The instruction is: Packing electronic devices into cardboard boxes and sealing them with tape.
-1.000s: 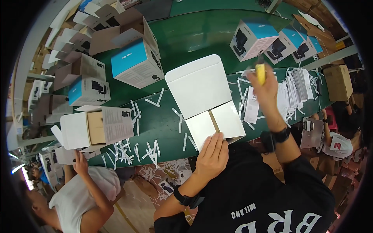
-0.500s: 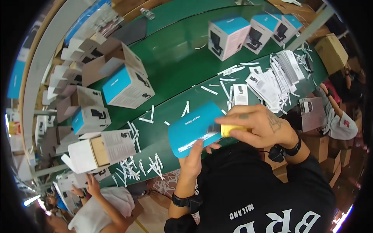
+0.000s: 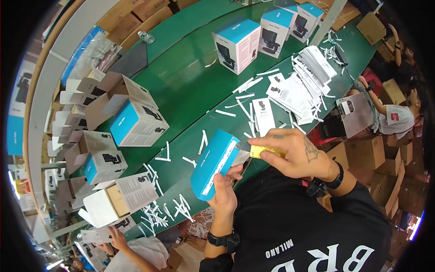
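My left hand (image 3: 224, 192) grips a blue-faced carton (image 3: 209, 158) from below, thumb on its near edge. A white printed strip (image 3: 220, 164) runs along that edge. In my closed right hand (image 3: 301, 154) is a flat-bladed scraper (image 3: 267, 151) with a yellow handle. Its dark blade reaches the carton's upper right corner; whether it touches cannot be made out. The carton's underside is mostly hidden.
Cut white strips (image 3: 156, 213) litter the green table (image 3: 181, 90). Beyond my right hand lies a pile of printed leaflets (image 3: 290, 93). Blue-topped boxes (image 3: 236, 45) stand at the back; open cartons (image 3: 113, 199) line the left, where a co-worker's hands (image 3: 118, 238) work.
The carton has tilted, turning its strip edge upward and steeper. My right hand has shifted slightly, and the blade now shows at the carton's corner. The whole view has swung somewhat.
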`<state>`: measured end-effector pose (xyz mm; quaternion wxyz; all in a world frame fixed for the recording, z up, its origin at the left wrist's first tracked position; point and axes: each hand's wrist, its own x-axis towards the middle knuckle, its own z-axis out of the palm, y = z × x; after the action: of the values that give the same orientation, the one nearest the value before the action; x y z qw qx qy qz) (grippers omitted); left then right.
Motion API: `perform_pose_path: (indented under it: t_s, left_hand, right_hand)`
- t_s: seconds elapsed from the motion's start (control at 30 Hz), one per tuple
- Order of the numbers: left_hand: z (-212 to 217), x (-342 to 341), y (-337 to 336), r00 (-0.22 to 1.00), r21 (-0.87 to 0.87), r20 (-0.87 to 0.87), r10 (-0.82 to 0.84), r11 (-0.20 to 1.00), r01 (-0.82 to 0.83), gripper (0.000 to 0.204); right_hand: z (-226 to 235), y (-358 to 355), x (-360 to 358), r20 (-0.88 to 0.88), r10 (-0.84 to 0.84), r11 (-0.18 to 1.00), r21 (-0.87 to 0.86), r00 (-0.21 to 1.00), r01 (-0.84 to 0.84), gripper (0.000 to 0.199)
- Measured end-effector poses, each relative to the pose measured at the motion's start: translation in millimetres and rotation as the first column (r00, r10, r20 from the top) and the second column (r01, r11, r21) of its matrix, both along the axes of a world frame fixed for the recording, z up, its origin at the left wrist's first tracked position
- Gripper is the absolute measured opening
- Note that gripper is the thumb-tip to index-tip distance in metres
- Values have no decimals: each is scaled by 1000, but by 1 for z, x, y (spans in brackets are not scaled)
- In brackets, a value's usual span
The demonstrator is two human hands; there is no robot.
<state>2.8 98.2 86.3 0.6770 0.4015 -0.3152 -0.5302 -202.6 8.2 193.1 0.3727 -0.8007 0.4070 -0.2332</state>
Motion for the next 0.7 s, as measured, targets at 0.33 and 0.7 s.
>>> perform_pose_path:
  t_s: [0.33,0.7]
  left_hand:
    - [3,-9,-2,996,46,4,87,995,-87,43]
    - [9,-12,-1,999,103,16,29,994,-30,44]
  right_hand:
    - [-11,15,8,98,-94,995,32,991,91,36]
    - [-39,20,38,453,-414,859,482,790,174,28]
